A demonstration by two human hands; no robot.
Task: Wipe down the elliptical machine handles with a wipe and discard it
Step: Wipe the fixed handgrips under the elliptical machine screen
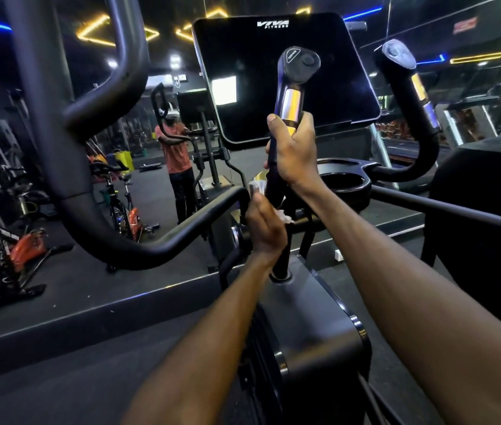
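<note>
Wipe (257,187), white and crumpled, sits in my left hand (264,225), whose fingers curl around it and press it against the lower shaft of the inner handle (286,118); only scraps of the wipe show, above the fingers and beside the palm. My right hand (295,148) grips the same handle higher up, fingers wrapped around the black shaft just below its shiny metal sensor band, thumb pointing up along the shaft. The handle rises to a black cap in front of the dark console screen (286,78), which bears the words VIVA FITNESS at its top edge. A second inner handle (408,87) with its own metal bands stands well to the right, curving down to the cup holder tray (347,182) below the console. A thick black moving arm (68,148) sweeps across the left of the view. Below my forearms lies the machine's black housing (313,332). A mirror wall (139,133) ahead reflects a person in an orange shirt and a row of spin bikes (19,240) on dark flooring.
</note>
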